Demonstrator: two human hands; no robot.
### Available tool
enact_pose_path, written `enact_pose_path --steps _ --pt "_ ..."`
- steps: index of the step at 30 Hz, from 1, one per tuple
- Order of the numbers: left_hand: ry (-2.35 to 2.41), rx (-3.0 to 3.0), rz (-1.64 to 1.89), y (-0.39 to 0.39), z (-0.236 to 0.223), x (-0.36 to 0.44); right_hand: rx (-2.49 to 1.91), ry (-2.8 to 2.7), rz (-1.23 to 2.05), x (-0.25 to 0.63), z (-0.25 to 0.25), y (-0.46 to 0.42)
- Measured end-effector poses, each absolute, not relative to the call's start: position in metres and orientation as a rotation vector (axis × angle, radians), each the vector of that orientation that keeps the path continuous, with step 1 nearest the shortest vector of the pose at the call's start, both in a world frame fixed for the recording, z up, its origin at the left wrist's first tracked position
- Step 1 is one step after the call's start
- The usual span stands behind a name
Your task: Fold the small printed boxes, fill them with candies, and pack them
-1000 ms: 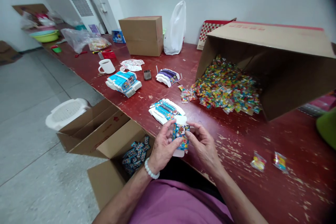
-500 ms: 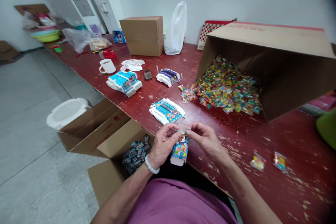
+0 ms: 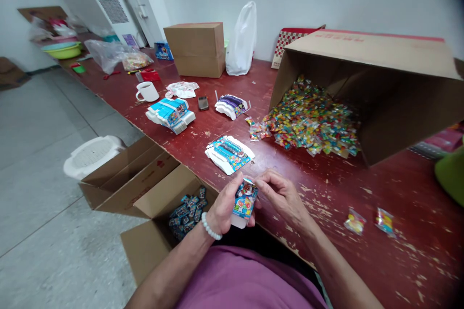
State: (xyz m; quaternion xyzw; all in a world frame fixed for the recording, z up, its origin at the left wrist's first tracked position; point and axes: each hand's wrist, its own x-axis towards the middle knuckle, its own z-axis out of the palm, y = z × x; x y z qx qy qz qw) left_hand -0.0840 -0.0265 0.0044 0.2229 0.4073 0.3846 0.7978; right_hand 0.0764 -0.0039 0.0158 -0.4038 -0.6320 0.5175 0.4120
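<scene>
A small blue printed candy box (image 3: pixel 244 200) is in my left hand (image 3: pixel 225 205), with the fingers wrapped round it from behind and a white flap hanging out at its lower end. My right hand (image 3: pixel 277 193) has thumb and fingers pinched at the top right edge of that box. Just beyond my hands lies a stack of flattened blue boxes (image 3: pixel 231 153). Two wrapped candies (image 3: pixel 355 222) rest on the red table (image 3: pixel 326 256) to the right of my right hand.
A large carton (image 3: pixel 373 53) on its side spills wrapped candies (image 3: pixel 315 120). An open carton (image 3: pixel 163 193) below the table edge holds several filled boxes (image 3: pixel 188 210). Bundled blue flat boxes (image 3: pixel 170 115), purple flat boxes (image 3: pixel 232 106) and a white mug (image 3: pixel 148 91) stand farther back.
My left hand has shifted from pinching the box top to gripping its body. My right hand stays at the top edge. The top of the box now looks closed over.
</scene>
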Motion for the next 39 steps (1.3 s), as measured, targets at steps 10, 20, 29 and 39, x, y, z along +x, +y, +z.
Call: enact_pose_path --steps 10,20,29,39 --pt "0.933 0.762 0.860 -0.027 0.003 -0.084 -1.082 -1.537 1.495 0.074 0.022 0.008" --pt "0.983 0.902 0.871 -0.025 -0.001 -0.091 -1.016 -1.463 1.573 0.073 0.018 0.008" --pt "0.898 0.689 0.991 -0.022 -0.003 -0.083 -0.989 -1.761 1.009 0.066 0.001 -0.010" --pt "0.925 0.661 0.943 -0.032 -0.007 -0.092 -1.456 -2.124 0.412 0.066 -0.013 0.155"
